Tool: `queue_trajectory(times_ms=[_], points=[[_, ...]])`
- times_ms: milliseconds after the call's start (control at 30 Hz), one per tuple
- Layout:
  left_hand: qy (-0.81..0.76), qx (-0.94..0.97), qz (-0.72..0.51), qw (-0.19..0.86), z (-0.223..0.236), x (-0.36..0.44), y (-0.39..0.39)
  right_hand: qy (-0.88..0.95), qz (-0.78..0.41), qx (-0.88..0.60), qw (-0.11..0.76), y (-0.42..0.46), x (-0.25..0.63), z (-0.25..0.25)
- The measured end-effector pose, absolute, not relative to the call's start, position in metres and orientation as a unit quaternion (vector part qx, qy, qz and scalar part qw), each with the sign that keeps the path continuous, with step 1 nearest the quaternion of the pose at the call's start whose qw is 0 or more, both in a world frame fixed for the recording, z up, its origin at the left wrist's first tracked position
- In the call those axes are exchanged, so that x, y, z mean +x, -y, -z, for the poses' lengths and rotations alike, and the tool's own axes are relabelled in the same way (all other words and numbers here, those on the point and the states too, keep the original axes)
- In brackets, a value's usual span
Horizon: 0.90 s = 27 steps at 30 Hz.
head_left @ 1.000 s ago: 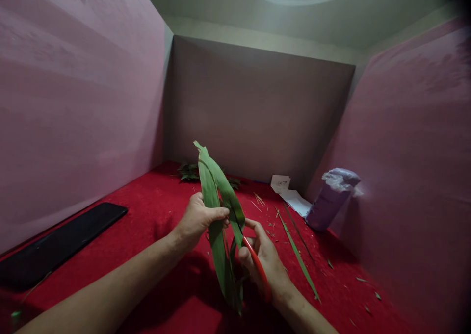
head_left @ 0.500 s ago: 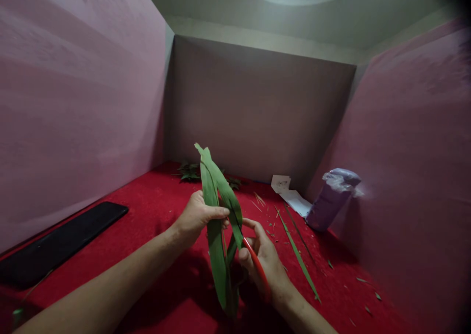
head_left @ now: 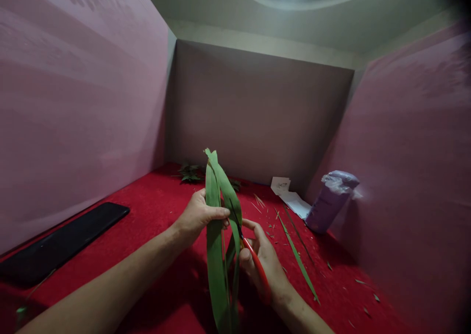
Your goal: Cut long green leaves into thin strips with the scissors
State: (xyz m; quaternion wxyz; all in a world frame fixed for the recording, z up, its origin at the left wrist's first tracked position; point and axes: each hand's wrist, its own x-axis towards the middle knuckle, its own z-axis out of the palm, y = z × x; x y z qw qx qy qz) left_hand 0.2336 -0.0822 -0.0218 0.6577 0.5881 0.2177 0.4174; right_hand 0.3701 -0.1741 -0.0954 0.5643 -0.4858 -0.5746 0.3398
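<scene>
Long green leaves (head_left: 214, 255) hang upright in front of me, joined near their top and trailing down toward the red cloth. My left hand (head_left: 201, 213) pinches them at mid-length, thumb across the front. Red-handled scissors (head_left: 258, 265) sit in my right hand (head_left: 263, 258), its fingers wrapped around the handles. Their dark blades lie against the right-hand leaf, just below my left fingertips. The leaf partly hides the blades, so how far apart they are is unclear.
Red cloth (head_left: 147, 245) covers the table. A black slab (head_left: 66, 241) lies at left, leafy sprigs (head_left: 190, 173) at the back. To the right are a cut leaf strip (head_left: 299, 258), thin sticks (head_left: 259, 200), white papers (head_left: 295, 204), scraps and a purple package (head_left: 329, 204). Pink panels stand both sides.
The leaves' top has shifted slightly right and down, and their lower ends hang lower. More of the scissor blades shows along the right-hand leaf. Both hands stay nearly in place.
</scene>
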Motion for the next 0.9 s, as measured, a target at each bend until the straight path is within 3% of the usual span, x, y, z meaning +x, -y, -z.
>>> queue_trajectory(times_ms=[633,900], points=[[-0.185,0.613,-0.377,0.669,0.036,0.239,0.089,0.553,-0.375,-0.455,0.588,0.174,0.369,0.092],[-0.195,0.573,-0.446,0.660,0.031,0.238,0.089,0.553,-0.384,-0.459,0.579,0.176,0.368,0.087]])
